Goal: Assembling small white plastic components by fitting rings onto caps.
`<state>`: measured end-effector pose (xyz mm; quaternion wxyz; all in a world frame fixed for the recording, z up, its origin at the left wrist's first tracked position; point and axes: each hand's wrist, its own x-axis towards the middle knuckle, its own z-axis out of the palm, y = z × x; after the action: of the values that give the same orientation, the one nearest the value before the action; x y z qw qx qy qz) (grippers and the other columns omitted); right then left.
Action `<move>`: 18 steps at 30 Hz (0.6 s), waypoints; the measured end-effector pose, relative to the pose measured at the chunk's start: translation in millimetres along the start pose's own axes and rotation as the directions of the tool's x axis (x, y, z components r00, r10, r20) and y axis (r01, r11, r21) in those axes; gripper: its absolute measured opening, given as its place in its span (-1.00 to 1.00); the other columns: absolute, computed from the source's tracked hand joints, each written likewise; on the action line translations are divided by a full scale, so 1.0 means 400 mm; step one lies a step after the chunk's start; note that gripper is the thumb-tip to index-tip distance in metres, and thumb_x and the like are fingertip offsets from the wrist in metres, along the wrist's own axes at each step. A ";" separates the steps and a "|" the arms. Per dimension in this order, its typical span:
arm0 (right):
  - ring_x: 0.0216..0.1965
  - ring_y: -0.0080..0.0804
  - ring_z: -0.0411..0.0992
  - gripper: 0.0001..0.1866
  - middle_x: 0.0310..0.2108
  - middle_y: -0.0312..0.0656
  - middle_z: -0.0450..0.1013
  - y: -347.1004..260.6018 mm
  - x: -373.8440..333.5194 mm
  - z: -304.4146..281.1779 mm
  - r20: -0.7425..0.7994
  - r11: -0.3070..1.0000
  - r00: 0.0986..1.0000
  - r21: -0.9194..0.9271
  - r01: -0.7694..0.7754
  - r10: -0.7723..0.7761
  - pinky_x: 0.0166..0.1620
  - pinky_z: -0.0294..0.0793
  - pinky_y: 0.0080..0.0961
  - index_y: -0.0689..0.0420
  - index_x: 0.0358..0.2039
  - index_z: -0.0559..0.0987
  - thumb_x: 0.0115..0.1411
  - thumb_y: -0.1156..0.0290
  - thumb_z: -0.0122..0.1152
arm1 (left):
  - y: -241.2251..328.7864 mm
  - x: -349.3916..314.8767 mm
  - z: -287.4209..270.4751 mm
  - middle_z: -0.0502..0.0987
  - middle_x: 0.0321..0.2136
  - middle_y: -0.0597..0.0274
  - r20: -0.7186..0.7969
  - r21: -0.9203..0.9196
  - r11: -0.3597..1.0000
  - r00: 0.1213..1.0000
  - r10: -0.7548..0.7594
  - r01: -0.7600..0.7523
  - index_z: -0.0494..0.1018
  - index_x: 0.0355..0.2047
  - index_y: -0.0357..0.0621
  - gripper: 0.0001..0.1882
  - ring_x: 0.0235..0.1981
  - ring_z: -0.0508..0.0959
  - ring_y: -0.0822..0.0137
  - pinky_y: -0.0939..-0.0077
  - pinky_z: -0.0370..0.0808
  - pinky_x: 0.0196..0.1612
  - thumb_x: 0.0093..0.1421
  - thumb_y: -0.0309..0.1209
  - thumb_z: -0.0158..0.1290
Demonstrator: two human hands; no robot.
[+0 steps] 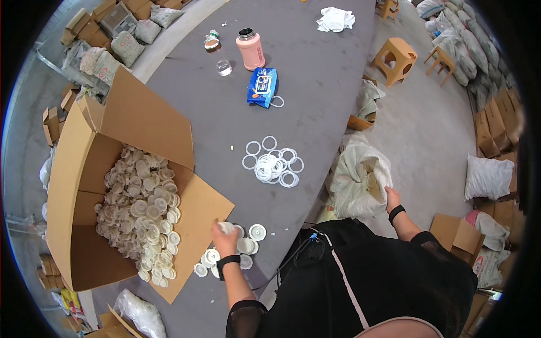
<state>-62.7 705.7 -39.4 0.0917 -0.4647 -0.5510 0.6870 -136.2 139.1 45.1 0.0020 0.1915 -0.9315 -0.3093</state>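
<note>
My left hand [225, 241] is over a small pile of round white plastic caps [245, 245] on the grey table. Its fingers are closed around a white cap [226, 227]. My right hand [393, 199] grips the rim of a white woven sack [358, 183] beside the table edge, and some pale round pieces show in the sack's mouth. To the left, an open cardboard box [70, 197] lies on its side, with a heap of similar translucent caps [141, 197] spilling onto its flap. White plastic rings [271, 167] lie in a loose cluster farther up the table.
A blue wipes pack [262, 87], a pink bottle [251, 50], a clear cup [224, 68] and a white cloth [336, 19] stand or lie on the far table [197, 107]. Across the floor are a tan stool [395, 61], cartons and stacked sacks [470, 45].
</note>
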 end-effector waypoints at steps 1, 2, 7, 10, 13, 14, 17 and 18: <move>-0.32 -0.30 0.38 -0.67 -0.33 -0.07 0.40 -0.006 -0.009 0.015 -0.006 1.000 1.000 0.001 0.005 -0.005 -0.24 0.33 -0.46 0.36 -0.26 0.40 -0.02 0.41 0.02 | 0.007 -0.017 0.022 0.27 -0.15 -0.10 0.004 0.002 1.000 1.000 0.000 0.000 0.17 -0.06 -0.25 -0.28 -0.10 0.29 -0.01 0.29 0.24 -0.03 -0.30 -0.43 0.18; -0.32 -0.31 0.38 -0.68 -0.34 -0.08 0.40 -0.010 -0.016 0.024 -0.012 1.000 1.000 0.002 0.011 -0.011 -0.24 0.33 -0.46 0.36 -0.27 0.40 -0.02 0.41 0.02 | 0.009 -0.032 0.048 0.27 -0.15 -0.09 0.008 0.121 0.992 0.999 0.039 -0.040 0.17 -0.06 -0.23 -0.28 -0.10 0.29 -0.01 0.29 0.25 -0.04 -0.30 -0.44 0.18; -0.34 -0.35 0.37 -0.68 -0.36 -0.11 0.40 0.011 0.011 0.010 -0.015 1.000 1.000 -0.002 -0.018 0.018 -0.25 0.32 -0.48 0.36 -0.30 0.41 -0.03 0.40 0.04 | 0.031 -0.027 0.052 0.27 -0.21 -0.05 0.090 0.183 0.979 0.993 0.070 -0.085 0.16 -0.05 -0.17 -0.27 -0.13 0.30 0.00 0.30 0.29 -0.09 -0.33 -0.50 0.16; -0.32 -0.36 0.37 -0.67 -0.35 -0.12 0.41 -0.006 -0.002 0.007 -0.005 0.999 1.000 0.040 -0.025 0.025 -0.23 0.31 -0.51 0.36 -0.29 0.41 -0.03 0.39 0.04 | 0.057 -0.053 0.027 0.26 -0.22 -0.03 0.007 0.045 0.988 0.989 0.150 -0.150 0.17 -0.06 -0.16 -0.29 -0.13 0.30 0.00 0.29 0.30 -0.10 -0.32 -0.50 0.15; -0.30 -0.37 0.36 -0.64 -0.32 -0.12 0.40 -0.015 -0.011 0.017 -0.002 1.000 1.000 -0.011 0.001 -0.001 -0.20 0.29 -0.54 0.37 -0.25 0.40 -0.03 0.37 0.04 | 0.080 -0.093 0.059 0.25 -0.20 -0.03 0.122 0.049 0.980 0.975 0.187 -0.195 0.14 -0.03 -0.17 -0.25 -0.13 0.30 0.00 0.29 0.29 -0.09 -0.32 -0.49 0.17; -0.30 -0.37 0.36 -0.64 -0.32 -0.12 0.40 -0.008 0.001 0.008 -0.007 1.000 1.000 -0.010 0.000 0.000 -0.20 0.29 -0.54 0.37 -0.25 0.40 -0.03 0.37 0.04 | 0.088 -0.114 0.080 0.24 -0.19 -0.03 0.216 0.065 0.980 0.961 0.170 -0.188 0.12 -0.02 -0.17 -0.23 -0.13 0.30 -0.01 0.30 0.29 -0.08 -0.32 -0.49 0.18; -0.29 -0.38 0.35 -0.62 -0.31 -0.12 0.40 0.017 0.021 -0.005 -0.073 0.999 0.997 -0.046 0.004 -0.007 -0.18 0.28 -0.55 0.36 -0.24 0.39 -0.03 0.34 0.05 | 0.129 -0.143 0.116 0.18 -0.10 -0.05 0.210 0.085 0.971 0.957 0.202 -0.223 0.05 0.02 -0.15 -0.14 -0.09 0.28 -0.02 0.32 0.29 -0.06 -0.35 -0.49 0.22; -0.29 -0.38 0.35 -0.62 -0.31 -0.12 0.40 0.012 0.020 0.000 -0.032 1.000 0.999 -0.002 -0.012 0.012 -0.19 0.28 -0.54 0.37 -0.24 0.39 -0.03 0.34 0.05 | 0.138 -0.147 0.129 0.16 -0.07 -0.05 0.133 0.083 0.970 0.967 0.218 -0.230 0.04 0.03 -0.14 -0.10 -0.09 0.28 -0.02 0.32 0.29 -0.06 -0.37 -0.48 0.23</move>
<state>-65.2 709.1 -47.9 0.0960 -0.4792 -0.5473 0.6794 -107.7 230.4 42.0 -0.0299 0.0655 -0.9595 -0.2723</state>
